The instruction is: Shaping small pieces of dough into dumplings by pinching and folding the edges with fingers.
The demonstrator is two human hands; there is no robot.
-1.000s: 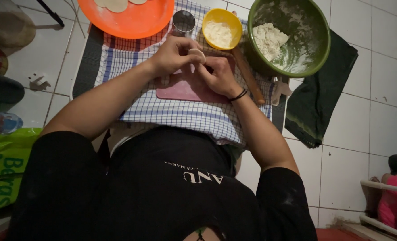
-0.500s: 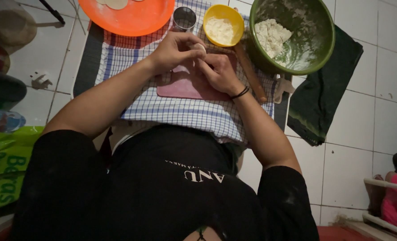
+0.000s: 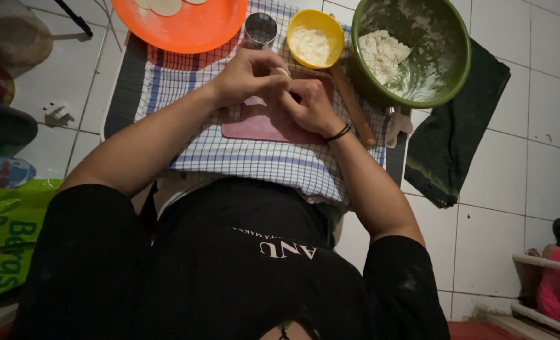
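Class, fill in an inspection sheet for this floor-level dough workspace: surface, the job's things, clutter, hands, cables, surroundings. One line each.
Surface: checked cloth over a low board on white floor tiles.
Job's things: small piece of dough pinched between both hands above a pink cutting board.
Clutter: orange plate with dough rounds, metal ring cutter, yellow bowl of flour, green bowl with dough, wooden rolling pin, dark green cloth.
Hands: left hand and right hand meet at the dough; fingers curled.
Cables: nothing seen.
Surroundings: green sack and bottle at left; pink item at right edge.
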